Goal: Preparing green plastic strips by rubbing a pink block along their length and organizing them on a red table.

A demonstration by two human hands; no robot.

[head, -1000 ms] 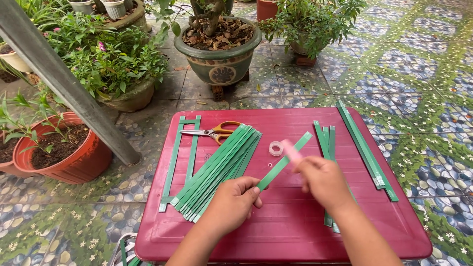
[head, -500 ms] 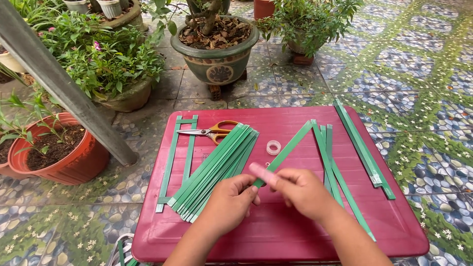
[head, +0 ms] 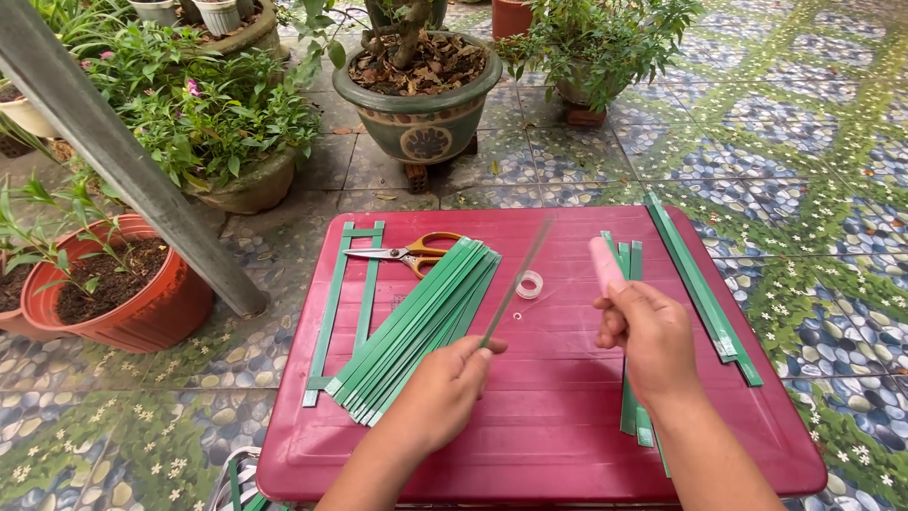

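My left hand [head: 445, 388] pinches the near end of one green strip [head: 518, 279], which is lifted off the red table [head: 558, 445] and blurred, pointing away from me. My right hand [head: 648, 341] grips a pink stick-shaped object [head: 605, 263] upright above the table's right half. A pile of green strips [head: 416, 326] lies just left of my left hand. A small roll of clear tape [head: 530, 284] sits between the hands, farther back. Orange-handled scissors [head: 409, 253] lie at the back left.
More green strips [head: 705, 284] lie along the table's right side, some [head: 632, 416] under my right wrist, and a strip frame [head: 345, 303] on the left. Potted plants [head: 421, 95] and a red pot [head: 123, 303] stand around. A grey post [head: 123, 161] slants at left.
My hands have drawn apart: the left now holds the green strip alone and has swung it up, while the right has carried the pink object off to the right.
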